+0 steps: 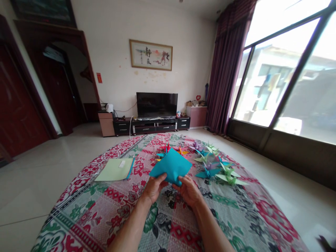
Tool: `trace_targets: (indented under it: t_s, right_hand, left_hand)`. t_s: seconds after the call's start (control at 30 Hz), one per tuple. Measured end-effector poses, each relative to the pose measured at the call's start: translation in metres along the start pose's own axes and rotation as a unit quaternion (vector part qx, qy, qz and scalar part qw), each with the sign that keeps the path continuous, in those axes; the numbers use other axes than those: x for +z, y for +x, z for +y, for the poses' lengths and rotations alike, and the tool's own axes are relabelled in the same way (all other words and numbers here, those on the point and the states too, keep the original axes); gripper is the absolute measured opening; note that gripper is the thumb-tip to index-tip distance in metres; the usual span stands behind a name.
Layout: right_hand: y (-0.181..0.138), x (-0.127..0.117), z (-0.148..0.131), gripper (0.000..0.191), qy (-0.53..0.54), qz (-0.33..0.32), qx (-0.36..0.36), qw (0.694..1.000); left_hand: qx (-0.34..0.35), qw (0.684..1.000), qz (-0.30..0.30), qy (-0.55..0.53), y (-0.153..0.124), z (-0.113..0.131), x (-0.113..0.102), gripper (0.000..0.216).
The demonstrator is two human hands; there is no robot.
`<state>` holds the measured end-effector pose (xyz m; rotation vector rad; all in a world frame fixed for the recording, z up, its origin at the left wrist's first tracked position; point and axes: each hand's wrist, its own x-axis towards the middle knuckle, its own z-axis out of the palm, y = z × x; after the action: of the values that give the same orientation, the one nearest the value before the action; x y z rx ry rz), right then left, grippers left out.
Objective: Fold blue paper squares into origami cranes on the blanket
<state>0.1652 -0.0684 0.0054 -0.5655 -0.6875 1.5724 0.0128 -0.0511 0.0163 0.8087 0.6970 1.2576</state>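
Observation:
A blue sheet of paper (171,164) is held up over the table between both hands, one corner pointing away from me and its near edge bent. My left hand (155,188) pinches its lower left part, thumb on top. At the lower right, my right hand (189,189) grips the same paper with thumb and fingers. Behind the sheet, red and yellow folded paper cranes (181,151) are partly hidden. Several more paper cranes, among them a blue one (208,171) and a green one (230,176), lie to the right of my hands.
A stack of square paper (114,169), pale green on top with a small white piece (122,163) on it, lies at left. A flowered cloth (110,210) covers the round table. Beyond stand a television (156,105) and low cabinet (147,128); windows are at right.

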Motion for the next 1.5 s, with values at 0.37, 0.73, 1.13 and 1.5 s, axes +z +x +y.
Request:
trace_targets:
  t_s: [0.37, 0.73, 1.13, 1.5]
  right_hand:
    - [-0.006, 0.002, -0.008, 0.042, -0.009, -0.087, 0.037, 0.995]
    - [-0.004, -0.002, -0.022, 0.039, -0.082, -0.038, 0.021, 0.996]
    - [0.001, 0.006, -0.027, 0.028, -0.248, -0.013, -0.047, 0.967]
    - [-0.002, 0.031, -0.04, 0.021, -0.481, -0.066, -0.276, 0.83]
  left_hand:
    - [0.017, 0.999, 0.007, 0.047, 0.002, 0.014, -0.018, 0.056]
    - [0.003, 0.99, -0.011, 0.139, -0.002, 0.022, -0.025, 0.045]
    - [0.064, 0.983, -0.013, 0.172, 0.001, 0.031, -0.031, 0.038]
    - [0.215, 0.944, 0.043, 0.245, 0.006, 0.052, -0.044, 0.011]
